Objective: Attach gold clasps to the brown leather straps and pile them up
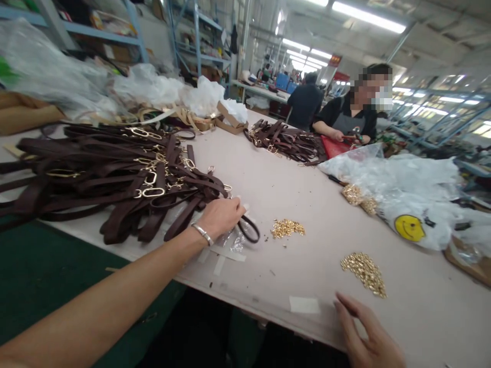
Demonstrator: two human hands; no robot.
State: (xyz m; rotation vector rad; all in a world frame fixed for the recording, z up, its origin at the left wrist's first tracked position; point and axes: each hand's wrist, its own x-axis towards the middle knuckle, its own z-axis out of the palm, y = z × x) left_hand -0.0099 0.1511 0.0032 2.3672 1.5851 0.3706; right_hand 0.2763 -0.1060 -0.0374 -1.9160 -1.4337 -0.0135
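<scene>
My left hand [222, 214], with a silver bracelet at the wrist, is closed on a dark brown leather strap at the right end of a strap pile. A narrow loop of the strap [251, 230] sticks out past the fingers, which are partly hidden. Brown straps [126, 179] with gold rings and clasps lie heaped to its left. My right hand [368, 332] is at the near table edge, thumb and finger slightly apart, with nothing visible in them. Beyond it lies a heap of small gold metal pieces [364, 272]; a second gold heap [287, 228] lies nearer my left hand.
Across the table [307, 204] a person [362, 112] handles something beside another strap pile [287, 143]. Clear plastic bags [414, 179] cover the right side, one with a yellow smiley. More plastic bags [153, 87] lie at the back left. Tape [304, 305] sticks near the front edge.
</scene>
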